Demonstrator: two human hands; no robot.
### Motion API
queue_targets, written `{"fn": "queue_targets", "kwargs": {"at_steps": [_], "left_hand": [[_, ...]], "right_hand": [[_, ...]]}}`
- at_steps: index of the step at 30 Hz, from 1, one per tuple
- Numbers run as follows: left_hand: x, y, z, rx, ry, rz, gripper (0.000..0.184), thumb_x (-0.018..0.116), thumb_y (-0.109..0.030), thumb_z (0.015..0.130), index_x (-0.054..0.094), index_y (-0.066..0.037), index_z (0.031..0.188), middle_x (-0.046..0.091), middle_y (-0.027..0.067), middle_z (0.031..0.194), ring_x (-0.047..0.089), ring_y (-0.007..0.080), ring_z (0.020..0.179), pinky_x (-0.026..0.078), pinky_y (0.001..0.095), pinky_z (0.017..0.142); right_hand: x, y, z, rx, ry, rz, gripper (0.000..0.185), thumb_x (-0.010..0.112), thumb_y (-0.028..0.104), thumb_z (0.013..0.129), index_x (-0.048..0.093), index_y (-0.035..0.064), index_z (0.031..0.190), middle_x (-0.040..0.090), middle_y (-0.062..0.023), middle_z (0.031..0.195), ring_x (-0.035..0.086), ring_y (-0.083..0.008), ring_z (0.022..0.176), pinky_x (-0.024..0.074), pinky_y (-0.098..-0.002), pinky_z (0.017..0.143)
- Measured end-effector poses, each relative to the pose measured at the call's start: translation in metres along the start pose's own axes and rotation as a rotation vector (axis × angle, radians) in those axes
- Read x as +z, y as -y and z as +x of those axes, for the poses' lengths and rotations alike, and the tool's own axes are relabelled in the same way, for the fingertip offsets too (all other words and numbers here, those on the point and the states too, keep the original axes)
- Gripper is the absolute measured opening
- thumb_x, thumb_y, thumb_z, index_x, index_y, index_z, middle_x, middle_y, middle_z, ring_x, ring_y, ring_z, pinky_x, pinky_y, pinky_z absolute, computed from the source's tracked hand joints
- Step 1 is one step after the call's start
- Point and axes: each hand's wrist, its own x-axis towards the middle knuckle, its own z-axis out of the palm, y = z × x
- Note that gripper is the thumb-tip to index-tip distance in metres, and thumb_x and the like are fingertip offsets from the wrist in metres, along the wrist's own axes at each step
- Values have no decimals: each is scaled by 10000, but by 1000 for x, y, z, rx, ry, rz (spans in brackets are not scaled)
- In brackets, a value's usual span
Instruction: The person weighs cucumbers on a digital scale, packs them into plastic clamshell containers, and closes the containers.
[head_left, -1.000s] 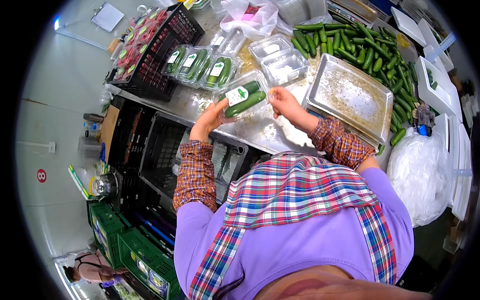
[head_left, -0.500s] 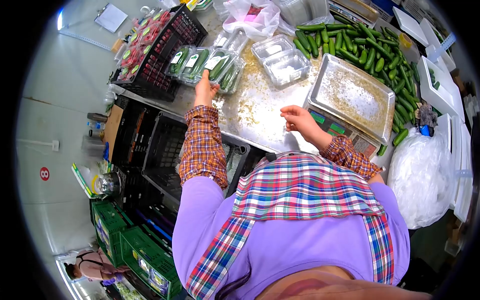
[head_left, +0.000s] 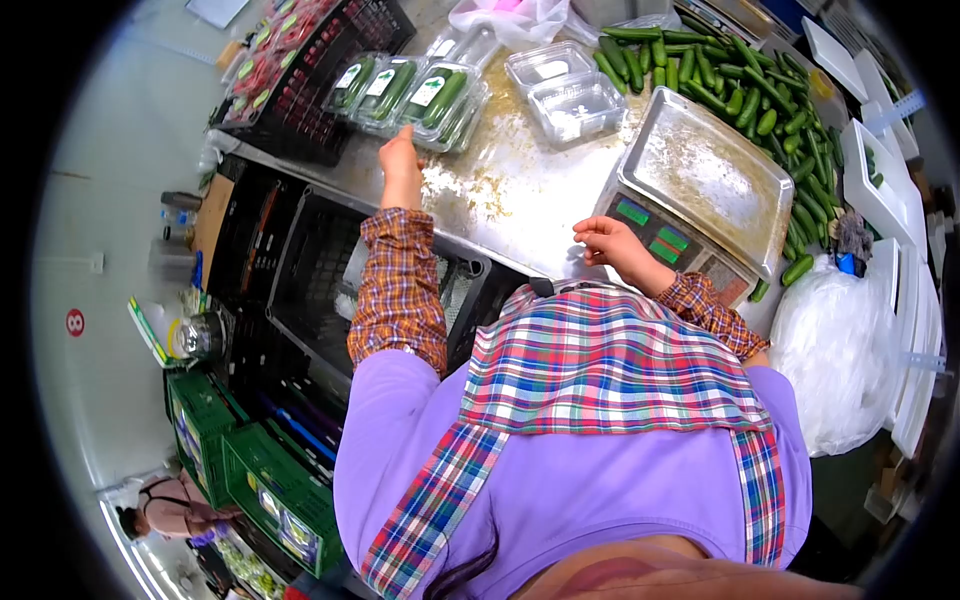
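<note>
Clear packs of cucumbers (head_left: 432, 95) with white labels stand in a row on the metal table (head_left: 500, 200), the nearest one stacked on another. My left hand (head_left: 400, 160) is at the near edge of that stack, fingers towards it; whether it touches the pack or holds anything is unclear. My right hand (head_left: 612, 243) hovers with fingers apart and nothing in it, beside the green displays of a scale (head_left: 668, 240). A metal tray (head_left: 712, 170) lies on the scale. Open clear containers (head_left: 575, 105) stand between the packs and the scale.
Loose cucumbers (head_left: 765, 95) are heaped behind the tray. A black crate (head_left: 325, 85) of red produce packs stands at the left. Below the table edge is another black crate (head_left: 300, 300). A plastic bag (head_left: 835, 350) lies right. A person (head_left: 175, 508) stands far off, lower left.
The cucumber pack that my left hand held now lies stacked on another pack in the row. My right hand has moved away from it, down towards the scale's displays.
</note>
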Motion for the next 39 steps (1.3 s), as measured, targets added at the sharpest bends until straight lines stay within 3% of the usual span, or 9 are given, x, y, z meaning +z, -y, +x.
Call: {"fn": "queue_targets", "kwargs": {"at_steps": [3,11,13,15,17,22,26,35,39], "left_hand": [[14,16,-68,348,-4,-110,207,652,-177,774,549,-13,848,515,33,725,457,100,557,374,245,440],[58,77,-205,288,727,176,151,618,-156,833,585,-43,928,504,-39,639,443,58,553,373,213,510],[62,67,-240,553,727,380,205,622,-185,828,571,-19,937,530,19,685,493,118,616,403,269,556],[73,68,-257,1238,728,426,247,623,-211,809,570,-24,962,564,96,832,534,228,744,438,342,676],[82,74,-267,1190,956,492,289,587,-251,820,570,-31,1007,562,147,990,532,306,921,432,385,805],[95,96,-261,719,1287,537,308,442,-221,908,553,-23,1116,597,142,1019,580,269,916,453,329,812],[95,112,-247,241,1345,430,312,379,-212,952,554,7,1089,636,99,886,591,150,816,463,270,748],[88,141,-231,199,1334,729,235,524,-140,905,564,28,1065,650,111,888,622,152,825,484,264,750],[94,132,-249,102,1351,743,265,498,-150,926,521,40,1109,617,92,916,570,153,871,455,270,798]], "right_hand": [[-3,-4,-3,6,52,-46,175,541,92,852,564,32,1014,596,-25,844,521,-70,594,492,-231,590],[-2,-4,-16,-46,103,-11,207,486,246,920,544,70,827,528,11,631,493,-80,534,436,-224,533],[-3,-6,-19,-27,127,6,217,489,247,911,531,81,778,541,-8,662,510,-95,557,447,-234,556],[-11,-19,-14,-41,157,-43,186,496,220,903,559,71,811,557,-24,700,530,-111,585,457,-251,569],[-37,-45,11,-1017,248,-926,174,542,129,853,603,16,971,603,-87,858,597,-163,725,485,-290,614],[-25,-24,-37,-268,90,-365,177,564,100,816,591,0,960,620,-100,870,592,-180,782,480,-281,694],[-48,-15,-72,-476,35,83,214,542,197,900,609,15,809,621,-40,747,562,-90,653,467,-234,623],[-251,67,-296,-921,-1442,-841,169,535,124,872,629,41,985,668,-68,840,620,-172,669,486,-297,601],[-361,43,-405,-330,-1730,-1261,242,550,184,863,590,62,1068,630,-82,810,600,-203,694,470,-325,627]]}}
